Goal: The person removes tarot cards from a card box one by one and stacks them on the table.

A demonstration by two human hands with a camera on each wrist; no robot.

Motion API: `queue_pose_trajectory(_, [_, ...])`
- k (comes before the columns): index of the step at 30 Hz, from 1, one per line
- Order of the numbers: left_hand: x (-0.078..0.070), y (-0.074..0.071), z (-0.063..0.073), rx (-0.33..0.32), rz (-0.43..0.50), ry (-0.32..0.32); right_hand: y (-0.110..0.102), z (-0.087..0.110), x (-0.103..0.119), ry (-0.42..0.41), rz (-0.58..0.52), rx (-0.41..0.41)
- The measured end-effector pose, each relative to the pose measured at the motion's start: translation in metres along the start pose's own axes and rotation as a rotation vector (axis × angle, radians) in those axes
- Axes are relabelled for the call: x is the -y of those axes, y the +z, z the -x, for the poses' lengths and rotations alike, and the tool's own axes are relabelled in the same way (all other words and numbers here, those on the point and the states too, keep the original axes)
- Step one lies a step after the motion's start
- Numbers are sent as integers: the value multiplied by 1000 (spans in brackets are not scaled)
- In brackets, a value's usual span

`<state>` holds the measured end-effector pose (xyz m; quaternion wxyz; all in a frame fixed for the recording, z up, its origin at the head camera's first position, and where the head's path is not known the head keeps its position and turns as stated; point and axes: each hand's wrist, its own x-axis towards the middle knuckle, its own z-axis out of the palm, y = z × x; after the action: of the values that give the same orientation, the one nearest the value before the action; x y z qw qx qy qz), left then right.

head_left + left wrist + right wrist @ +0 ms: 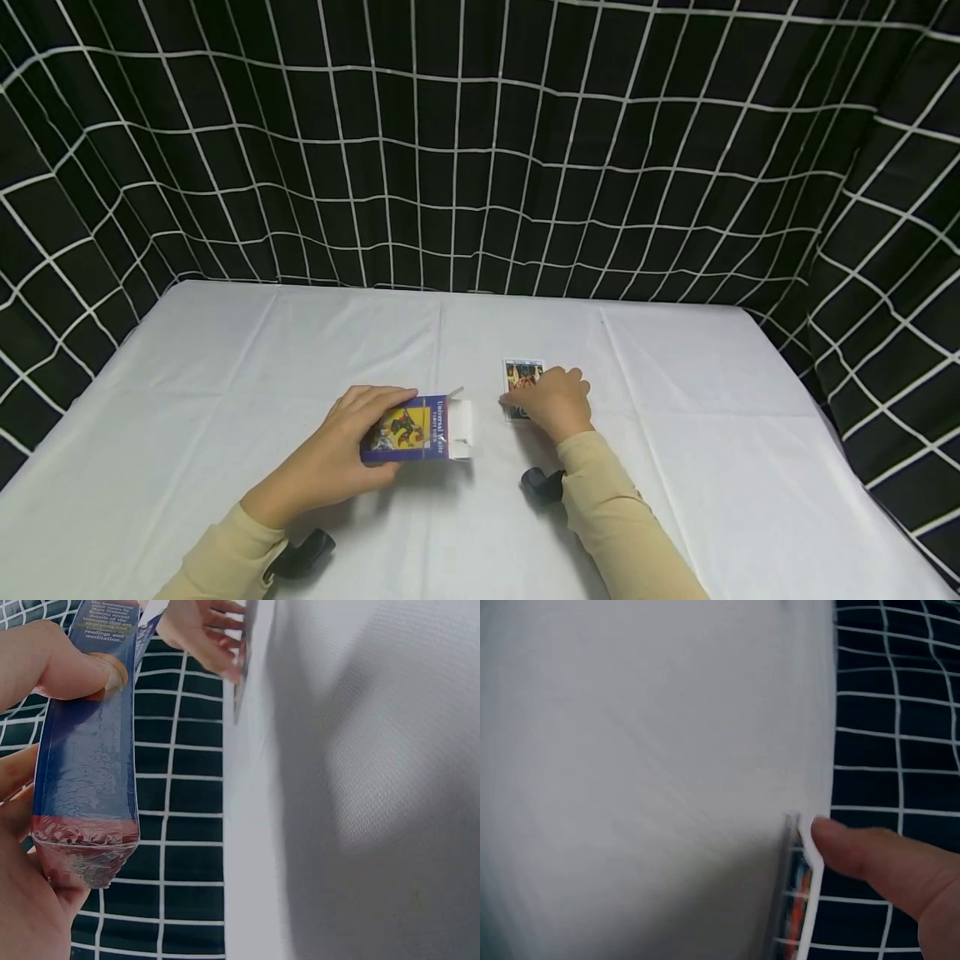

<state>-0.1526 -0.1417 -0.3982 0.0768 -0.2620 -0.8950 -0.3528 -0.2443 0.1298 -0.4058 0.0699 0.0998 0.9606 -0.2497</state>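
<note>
My left hand [333, 454] grips a blue tarot card box [405, 429] with a yellow picture panel, fingers on its far edge and thumb on its near edge. The box's white end flap [461, 429] stands out toward the right. In the left wrist view the thumb presses the box's narrow printed side, and clear wrap covers its lower end. A tarot card pile [522, 372] with a colourful picture on top lies on the white cloth. My right hand [558, 400] is over its right side, the thumb [840, 844] at its edge with fingers loosely bent, partly hiding the pile.
A white cloth [187, 417] covers the table. Black curtain with a white grid [450, 167] hangs behind and along both sides. Dark wrist-worn devices [303, 557] sit under both forearms, close over the cloth.
</note>
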Motion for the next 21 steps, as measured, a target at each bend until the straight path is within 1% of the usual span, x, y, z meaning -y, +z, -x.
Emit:
queue_pose_trajectory(5, [0, 1, -1, 4, -1, 5, 6, -1, 1, 31, 1, -27])
queue_pose_trajectory(18, [-2, 0, -1, 7, 0, -22, 6, 1, 4, 29, 11, -27])
queue_pose_trajectory(21, [-1, 0, -1, 6, -3, -22, 4, 1, 4, 29, -10, -28])
